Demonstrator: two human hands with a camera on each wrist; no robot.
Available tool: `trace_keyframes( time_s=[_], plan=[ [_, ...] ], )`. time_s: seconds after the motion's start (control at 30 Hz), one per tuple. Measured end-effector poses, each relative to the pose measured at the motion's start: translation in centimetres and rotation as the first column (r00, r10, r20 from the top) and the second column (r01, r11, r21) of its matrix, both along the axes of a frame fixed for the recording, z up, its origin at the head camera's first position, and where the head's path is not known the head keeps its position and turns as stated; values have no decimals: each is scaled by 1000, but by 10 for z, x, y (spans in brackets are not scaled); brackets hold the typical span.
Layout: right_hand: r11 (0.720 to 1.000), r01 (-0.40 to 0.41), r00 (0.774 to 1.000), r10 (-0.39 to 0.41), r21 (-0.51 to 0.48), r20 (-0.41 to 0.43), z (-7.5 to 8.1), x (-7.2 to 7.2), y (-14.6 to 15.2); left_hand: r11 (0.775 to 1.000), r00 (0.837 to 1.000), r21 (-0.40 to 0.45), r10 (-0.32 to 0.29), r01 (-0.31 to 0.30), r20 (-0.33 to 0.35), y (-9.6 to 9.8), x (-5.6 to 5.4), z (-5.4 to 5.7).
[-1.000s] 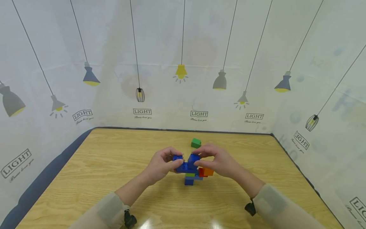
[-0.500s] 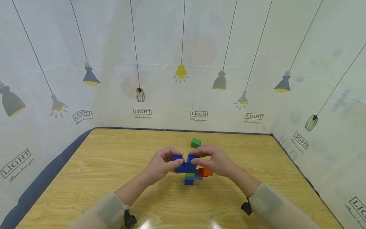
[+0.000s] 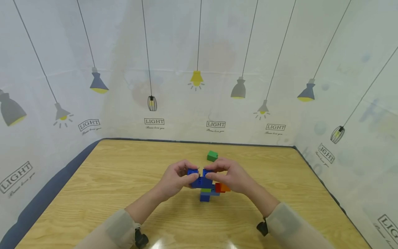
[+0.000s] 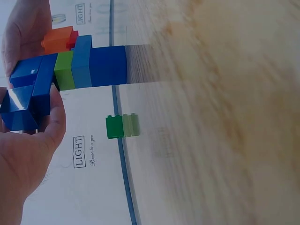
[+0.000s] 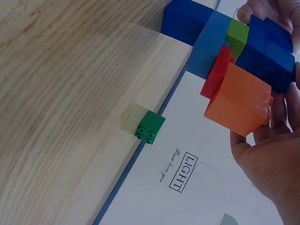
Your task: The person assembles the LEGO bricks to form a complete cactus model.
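Observation:
A tower of toy building bricks stands on the table between the two hands. From the bottom it has a blue brick (image 4: 108, 66), a light-blue brick (image 4: 82, 63), a lime-green brick (image 4: 65, 70) and a longer dark-blue brick (image 4: 45, 82). A red brick (image 5: 218, 72) and an orange brick (image 5: 239, 101) jut out on the right. My left hand (image 3: 174, 178) grips a blue brick (image 4: 19, 105) at the tower's top left, thumb in front. Between thumb and fingers, my right hand (image 3: 235, 175) pinches another blue brick (image 4: 26, 70), seated against the long brick's right part.
Behind the hands, a loose green brick (image 3: 212, 156) lies on the wooden table (image 3: 124, 166). A pale curtain printed with lamps (image 3: 174, 69) surrounds the table's back and sides. Dark wrist cameras hang under both sleeves.
My right hand has moved slightly left and down with its blue brick, which went from tilted to upright, lower against the long brick. The left hand has kept its grip in place.

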State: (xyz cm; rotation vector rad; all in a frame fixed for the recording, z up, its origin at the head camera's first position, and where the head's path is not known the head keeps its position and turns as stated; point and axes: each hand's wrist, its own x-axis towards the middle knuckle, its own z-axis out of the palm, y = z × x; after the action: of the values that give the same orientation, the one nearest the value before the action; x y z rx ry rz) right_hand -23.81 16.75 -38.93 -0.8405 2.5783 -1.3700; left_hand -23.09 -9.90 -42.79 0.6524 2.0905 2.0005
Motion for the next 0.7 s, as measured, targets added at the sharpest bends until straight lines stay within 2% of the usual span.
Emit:
trace_keyframes(
  time_s=[0.3,0.7],
  plan=[
    [999,31,997,-30,-12,68,-2,0,-3,1000,1000,4,7,-7,-19,0,1,-3],
    [999,32,996,-31,-20,82,-2,-1,-3,1000,1000,12,2,-2,-23,0,1,-1]
  ],
)
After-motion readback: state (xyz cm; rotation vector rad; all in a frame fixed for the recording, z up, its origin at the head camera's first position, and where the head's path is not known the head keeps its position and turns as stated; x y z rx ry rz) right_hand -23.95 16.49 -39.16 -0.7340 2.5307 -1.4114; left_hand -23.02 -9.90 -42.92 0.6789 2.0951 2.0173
